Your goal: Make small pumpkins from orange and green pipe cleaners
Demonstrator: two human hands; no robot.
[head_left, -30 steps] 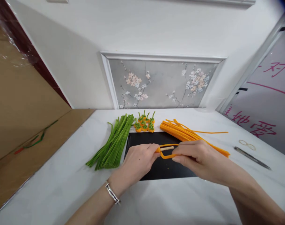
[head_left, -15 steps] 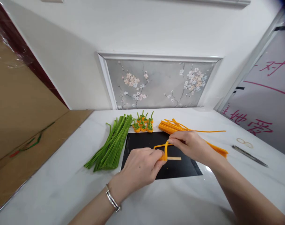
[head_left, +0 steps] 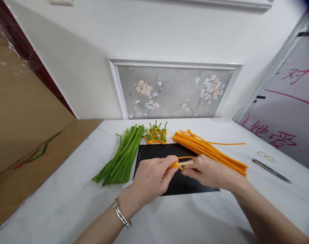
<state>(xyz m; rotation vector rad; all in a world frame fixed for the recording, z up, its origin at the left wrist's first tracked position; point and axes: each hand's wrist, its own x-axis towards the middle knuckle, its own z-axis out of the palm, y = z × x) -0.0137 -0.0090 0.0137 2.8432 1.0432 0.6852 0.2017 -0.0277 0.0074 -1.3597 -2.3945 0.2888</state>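
Observation:
Over the black mat point(head_left: 156, 150), my left hand point(head_left: 154, 176) pinches an orange pipe cleaner coil point(head_left: 174, 165) wound around a thin wooden stick point(head_left: 186, 163). The stick points right, toward my right hand point(head_left: 207, 171). My right hand is closed on the orange pipe cleaner point(head_left: 181, 167) just below the stick; its fingertips are partly hidden. Part of an orange strand also shows above the stick, between the hands. Behind the mat stand several small orange pieces with green tops point(head_left: 156, 135).
Green pipe cleaners point(head_left: 124, 157) lie in a bundle left of the mat. An orange bundle point(head_left: 212, 150) lies behind my right hand. Farther right are tweezers point(head_left: 271, 170) and two pale rings point(head_left: 266, 156) on the white table point(head_left: 75, 203). Cardboard point(head_left: 24, 118) stands at the left.
My right hand has moved down from above the stick to beside its right end, carrying the orange strand below it. The stick now tilts slightly upward to the right.

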